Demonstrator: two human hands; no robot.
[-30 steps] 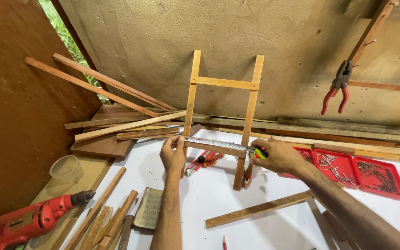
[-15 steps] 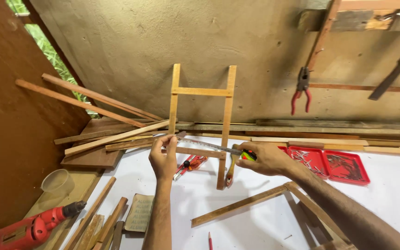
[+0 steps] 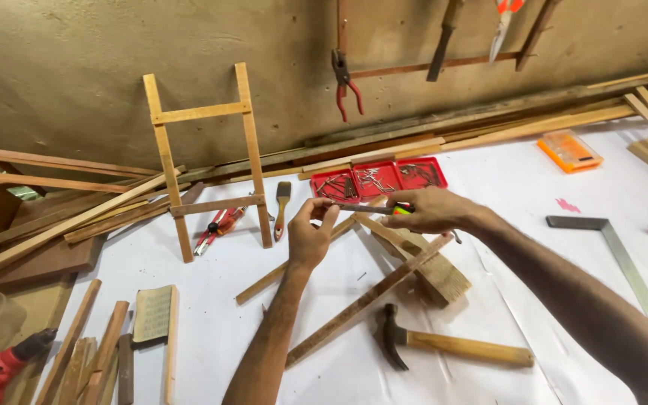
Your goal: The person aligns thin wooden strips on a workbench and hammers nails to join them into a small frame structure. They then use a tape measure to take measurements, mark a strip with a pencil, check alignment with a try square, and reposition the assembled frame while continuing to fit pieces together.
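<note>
Left hand: raised over the middle of the worktop, fingertips pinched on the free end of a tape measure blade. Right hand: just beside it, fingers curled shut around the tape measure case, blade stretched short between both hands. Beneath them: crossed wooden slats and a wooden block. Toward the near edge: hammer. Against the far wall: ladder-shaped wooden frame, red compartment tray of nails, paintbrush. Right edge: steel square. Near left corner: red drill.
</note>
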